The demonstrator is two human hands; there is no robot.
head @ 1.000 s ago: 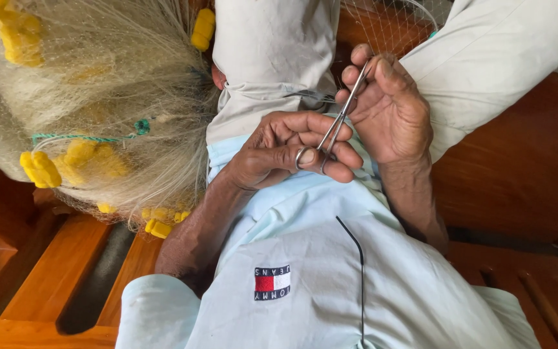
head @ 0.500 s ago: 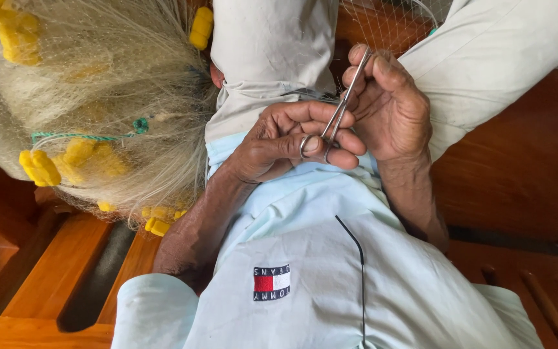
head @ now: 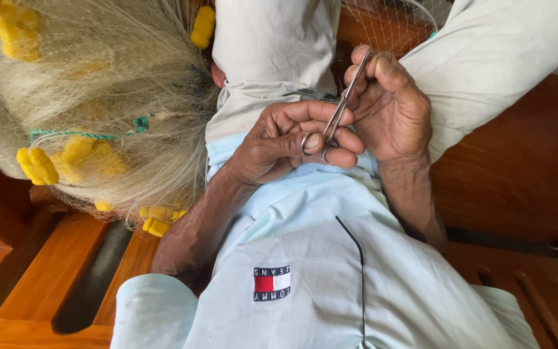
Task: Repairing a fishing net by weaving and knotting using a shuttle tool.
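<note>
Small metal scissors (head: 338, 110) lie slanted between both my hands, above my lap. My left hand (head: 279, 145) grips the finger loops at the lower end, fingers curled around them. My right hand (head: 392, 110) pinches the closed blade tips between thumb and forefinger at the upper end. Both hands hover over my light blue shirt (head: 330, 271) and pale grey trousers (head: 272, 52). A fine strand of net may run between my fingers, but it is too thin to make out.
A heap of fine pale fishing net (head: 92, 97) with several yellow floats (head: 37, 165) and a green cord (head: 98, 134) fills the left. More net (head: 395, 26) drapes over the far right knee. Wooden planks (head: 518, 174) lie on both sides.
The scissors have tilted slightly and shifted a little up and to the right. My left fingers have adjusted their hold on the loops. The net has not moved.
</note>
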